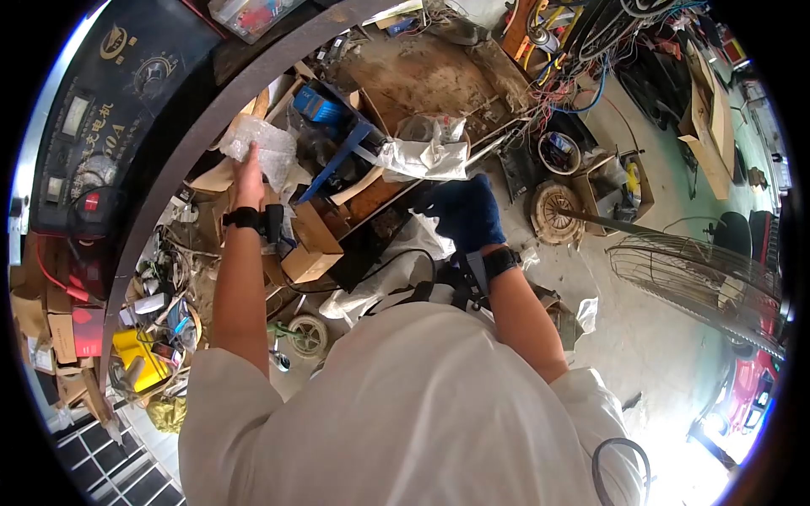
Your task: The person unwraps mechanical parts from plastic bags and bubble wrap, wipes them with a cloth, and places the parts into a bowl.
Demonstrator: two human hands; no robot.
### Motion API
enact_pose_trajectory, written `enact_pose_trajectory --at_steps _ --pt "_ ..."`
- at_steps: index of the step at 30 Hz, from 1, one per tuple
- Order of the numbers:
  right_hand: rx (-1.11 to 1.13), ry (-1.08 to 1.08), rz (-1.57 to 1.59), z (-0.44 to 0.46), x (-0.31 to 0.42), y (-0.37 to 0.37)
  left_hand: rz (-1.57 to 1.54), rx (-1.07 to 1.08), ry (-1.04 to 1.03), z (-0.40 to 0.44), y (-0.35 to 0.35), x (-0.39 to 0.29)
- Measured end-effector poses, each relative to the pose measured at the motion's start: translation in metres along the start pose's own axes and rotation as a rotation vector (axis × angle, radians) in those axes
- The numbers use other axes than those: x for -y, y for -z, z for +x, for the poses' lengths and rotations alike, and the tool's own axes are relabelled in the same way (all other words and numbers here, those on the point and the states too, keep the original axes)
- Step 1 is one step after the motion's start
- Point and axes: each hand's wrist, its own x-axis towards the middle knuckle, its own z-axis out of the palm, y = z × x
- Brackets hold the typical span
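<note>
My bare left hand (247, 179) reaches forward and grips a piece of clear bubble wrap (268, 153), its thumb lying against the near side. Whether anything is wrapped inside, I cannot make out. A dark blue glove covers my right hand (469, 212), which is just below a crumpled white plastic bag (426, 158); its fingers blend into the dark clutter. Between the hands lie a blue strip (337, 160), a small blue box (318, 106) and an open cardboard box (310, 251).
A curved dark metal edge (173, 139) runs along the left, beside a black charger unit (118, 110). On the right are a round clutch-like disc (557, 213), a cardboard box (645, 190) and a wire fan cage (700, 282). Tangled cables (582, 63) hang at the upper right.
</note>
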Motion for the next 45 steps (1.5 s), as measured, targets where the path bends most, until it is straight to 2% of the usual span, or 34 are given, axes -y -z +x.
enact_pose_trajectory --at_steps 2,3,5,6,8,9,11,12,13,15,16,18,20,21,22,23,25,26,27,28,29,30,32,34,36,37,40,41,42,43,45 --pt "0.071 -0.169 0.279 -0.003 -0.002 0.002 0.127 0.058 -0.066 0.009 0.013 0.016" --pt "0.074 -0.185 0.292 -0.002 0.000 0.006 0.217 0.003 -0.115 0.039 0.032 0.051" --pt "0.083 -0.171 0.105 -0.004 0.000 0.010 0.163 -0.081 0.102 0.010 0.008 0.027" --pt "0.091 -0.140 -0.096 -0.004 0.000 0.009 0.135 -0.123 0.210 -0.001 -0.003 0.018" --pt "0.071 -0.144 -0.146 -0.007 0.000 0.012 -0.033 0.035 0.220 0.011 -0.001 0.022" --pt "0.044 -0.177 0.006 -0.010 0.001 0.014 -0.118 0.114 0.228 0.018 0.000 0.026" --pt "-0.043 -0.104 -0.056 -0.011 0.006 0.020 -0.217 0.121 0.239 0.023 -0.004 0.017" --pt "-0.102 -0.001 -0.269 -0.009 0.008 0.022 -0.267 0.124 0.244 0.026 -0.008 0.013" --pt "-0.134 0.066 -0.401 -0.008 0.005 0.023 -0.215 -0.006 0.226 0.023 -0.018 0.010" --pt "-0.192 0.158 -0.588 -0.009 -0.006 0.026 -0.087 -0.047 0.097 0.082 0.018 0.088" --pt "-0.148 0.146 -0.663 -0.010 -0.007 0.028 -0.022 -0.067 0.032 0.103 0.029 0.115" --pt "0.003 0.084 -0.832 -0.012 0.001 0.039 0.606 -0.354 -0.198 0.019 -0.030 0.034" --pt "0.053 -0.127 -0.470 -0.019 -0.004 0.044 0.906 -0.489 -0.829 -0.048 -0.080 -0.004" --pt "-0.011 -0.267 -0.015 -0.026 -0.020 0.041 0.935 -0.407 -0.963 -0.060 -0.097 -0.006" --pt "-0.077 -0.393 0.442 -0.032 -0.035 0.038 0.852 -0.185 -1.021 -0.077 -0.118 -0.009" --pt "-0.085 -0.373 0.489 -0.038 -0.046 0.035 0.758 0.091 -1.040 -0.077 -0.133 -0.001" --pt "-0.122 -0.378 0.610 -0.050 -0.058 0.032 0.646 0.436 -0.812 -0.087 -0.168 0.036" --pt "-0.154 -0.403 0.686 -0.054 -0.059 0.032 0.698 0.586 -0.710 -0.088 -0.181 0.055" --pt "-0.208 -0.478 0.797 -0.057 -0.054 0.031 0.773 0.648 -0.673 -0.087 -0.193 0.079" --pt "-0.219 -0.488 0.708 -0.060 -0.048 0.035 0.806 0.679 -0.682 -0.082 -0.203 0.107" --pt "-0.229 -0.500 0.620 -0.063 -0.042 0.040 0.853 0.695 -0.579 -0.076 -0.214 0.133" --pt "-0.194 -0.452 0.332 -0.063 -0.029 0.048 0.901 0.712 -0.476 -0.070 -0.224 0.158" --pt "-0.116 -0.364 -0.238 -0.064 0.009 0.066 0.962 0.738 -0.442 -0.063 -0.239 0.200" --pt "-0.006 -0.269 -0.807 -0.064 0.038 0.081 0.970 0.739 -0.399 -0.071 -0.254 0.200" --pt "0.076 -0.234 -1.115 -0.072 0.038 0.085 0.999 0.727 -0.398 -0.066 -0.262 0.212" --pt "0.083 -0.250 -1.140 -0.077 0.030 0.084 0.930 0.715 -0.291 -0.066 -0.267 0.210" --pt "0.163 -0.330 -1.121 -0.082 0.017 0.083 0.500 0.686 -0.213 -0.081 -0.272 0.193" --pt "0.189 -0.358 -1.103 -0.080 0.013 0.082 0.461 0.727 -0.129 -0.087 -0.272 0.176" --pt "0.107 -0.259 -1.118 -0.079 -0.006 0.075 0.343 0.740 -0.025 -0.099 -0.271 0.161" --pt "0.026 -0.158 -1.129 -0.079 -0.036 0.064 0.281 0.781 -0.013 -0.114 -0.269 0.139" --pt "-0.008 -0.046 -1.207 -0.064 -0.037 0.059 0.273 0.898 -0.041 -0.135 -0.260 0.118"
